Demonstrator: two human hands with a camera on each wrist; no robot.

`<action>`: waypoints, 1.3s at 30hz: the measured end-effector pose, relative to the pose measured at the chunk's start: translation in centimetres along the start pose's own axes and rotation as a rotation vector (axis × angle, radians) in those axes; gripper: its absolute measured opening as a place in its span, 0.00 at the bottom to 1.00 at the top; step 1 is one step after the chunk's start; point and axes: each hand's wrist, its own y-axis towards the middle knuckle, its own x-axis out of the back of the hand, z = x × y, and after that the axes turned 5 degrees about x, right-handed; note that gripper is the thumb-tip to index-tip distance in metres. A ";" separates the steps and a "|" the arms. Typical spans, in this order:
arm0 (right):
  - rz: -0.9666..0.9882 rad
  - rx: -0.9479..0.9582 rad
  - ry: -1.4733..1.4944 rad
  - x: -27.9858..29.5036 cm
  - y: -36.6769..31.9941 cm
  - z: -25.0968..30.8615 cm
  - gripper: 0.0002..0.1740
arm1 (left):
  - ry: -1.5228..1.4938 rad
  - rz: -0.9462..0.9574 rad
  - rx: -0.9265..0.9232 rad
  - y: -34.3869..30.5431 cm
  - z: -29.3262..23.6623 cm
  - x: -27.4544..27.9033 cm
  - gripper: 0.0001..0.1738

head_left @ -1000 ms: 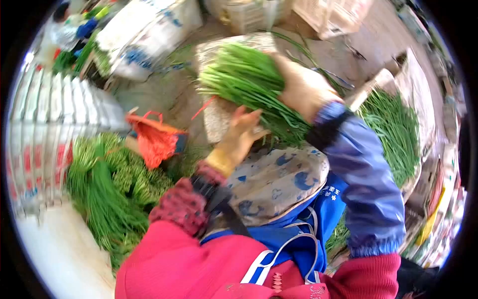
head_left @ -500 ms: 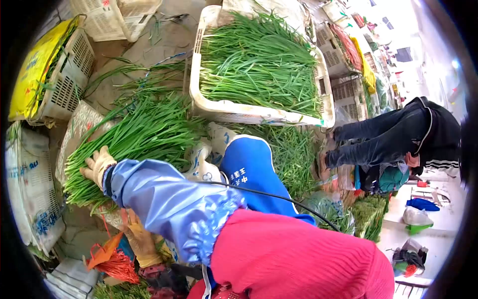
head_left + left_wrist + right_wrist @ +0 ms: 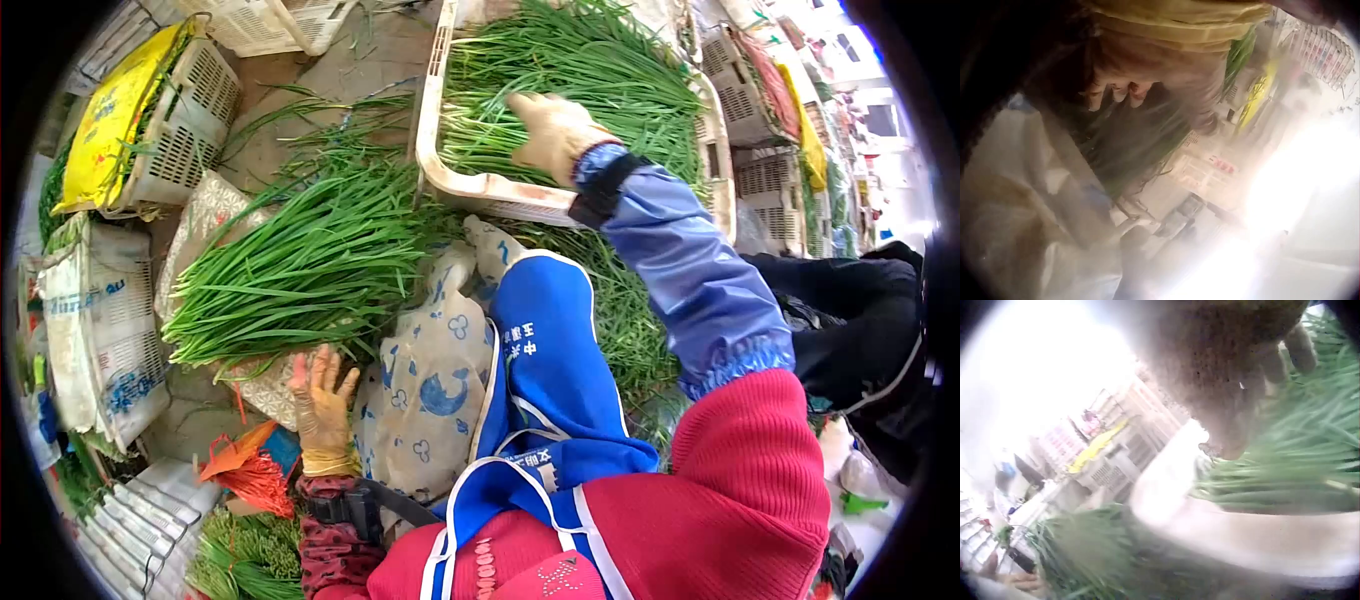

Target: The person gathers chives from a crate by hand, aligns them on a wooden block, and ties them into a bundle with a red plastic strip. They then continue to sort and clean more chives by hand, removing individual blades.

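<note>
A large bundle of green leafy stalks (image 3: 300,265) lies on a pale patterned board (image 3: 270,390). Just below its cut ends is the left hand (image 3: 324,405), gloved, fingers spread, holding nothing; in the left wrist view the hand (image 3: 1154,69) has stalks beyond its fingertips. Over a white crate (image 3: 500,190) full of similar stalks (image 3: 590,80), the gloved right hand (image 3: 556,135) hovers at or just above the near-left part of the pile, fingers extended. The right wrist view shows this hand (image 3: 1229,381) over the crate's stalks (image 3: 1310,437); contact is unclear.
Orange ties (image 3: 255,475) lie left of the left hand. A yellow-covered crate (image 3: 120,120) and a white-wrapped crate (image 3: 105,330) stand at left. More greens (image 3: 620,310) lie below the full crate. Someone in dark clothes (image 3: 850,320) is at right.
The right hand has left the bundle on the board and moved right to the full crate. The left hand has come into clearer view beside the bundle, and the dark-clothed person has shifted lower.
</note>
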 end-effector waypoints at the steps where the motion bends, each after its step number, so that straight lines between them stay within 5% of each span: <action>1: 0.123 -0.042 -0.036 -0.1 -0.3 -1.2 0.46 | -0.003 0.002 0.012 0.4 0.4 -0.3 0.47; 8: 0.013 0.277 -0.207 -6.3 4.3 -2.0 0.49 | 0.096 0.012 0.043 2.0 0.2 -6.4 0.47; 12: -0.011 0.380 -0.283 -7.8 6.8 -1.1 0.27 | 0.340 -0.122 0.106 3.1 -1.2 -11.1 0.48; 15: 0.124 0.396 -0.385 -7.8 7.0 -1.4 0.26 | 0.795 0.079 0.047 5.1 -2.9 -13.3 0.41; 18: 0.200 0.401 -0.344 -8.1 7.0 -1.3 0.27 | 0.980 0.126 -0.242 6.7 -7.1 -21.1 0.25; 20: 0.399 0.315 -0.266 -7.9 7.4 -1.1 0.29 | 1.070 0.282 -0.724 7.3 -12.4 -26.6 0.16; 22: 0.504 0.216 -0.167 -7.4 7.3 -1.2 0.32 | 1.257 0.392 -1.052 6.9 -17.4 -30.8 0.17; 24: 0.538 0.197 -0.097 -6.5 6.6 -1.2 0.35 | 1.449 0.513 -1.182 5.8 -19.9 -32.5 0.17; 28: 0.433 0.223 0.129 -6.6 5.3 -2.3 0.35 | 1.626 0.607 -1.168 3.0 -19.6 -31.2 0.17; 39: 0.473 0.155 -0.027 -7.5 5.4 -2.2 0.34 | 1.640 0.742 -1.169 2.3 -18.4 -31.9 0.19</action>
